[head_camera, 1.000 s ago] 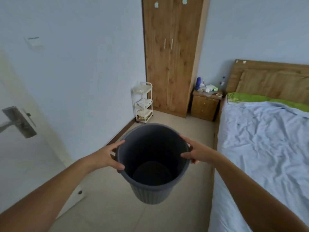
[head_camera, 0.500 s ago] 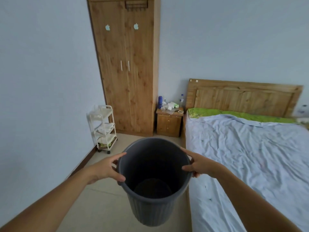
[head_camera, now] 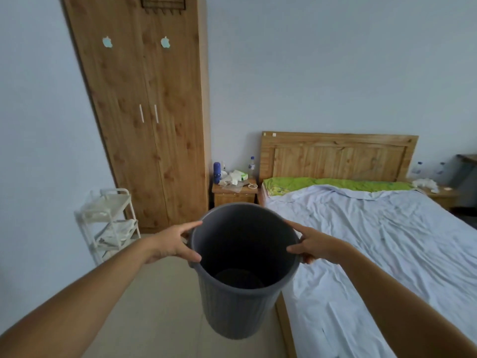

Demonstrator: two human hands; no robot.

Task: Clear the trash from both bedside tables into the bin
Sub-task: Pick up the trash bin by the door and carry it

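I carry an empty dark grey bin (head_camera: pixel 240 308) in front of me, off the floor. My left hand (head_camera: pixel 173 242) grips its left rim and my right hand (head_camera: pixel 312 245) grips its right rim. Beyond the bin, left of the bed, a wooden bedside table (head_camera: pixel 233 193) carries crumpled white paper trash (head_camera: pixel 232 178), a blue bottle (head_camera: pixel 217 172) and a clear bottle (head_camera: pixel 252 163). At the far right a second bedside table (head_camera: pixel 442 195) carries white crumpled trash (head_camera: pixel 426 182) and small bottles (head_camera: pixel 417 167).
A tall wooden wardrobe (head_camera: pixel 144 112) stands against the back wall on the left. A white three-tier trolley (head_camera: pixel 111 223) stands by the left wall. The bed (head_camera: pixel 387 241), with a pale sheet and a wooden headboard, fills the right side. Beige floor runs between trolley and bed.
The view has swung right and moved into the room: the door is gone from view, the wardrobe and left bedside table are closer, the second table shows. Both hands still hold the bin.
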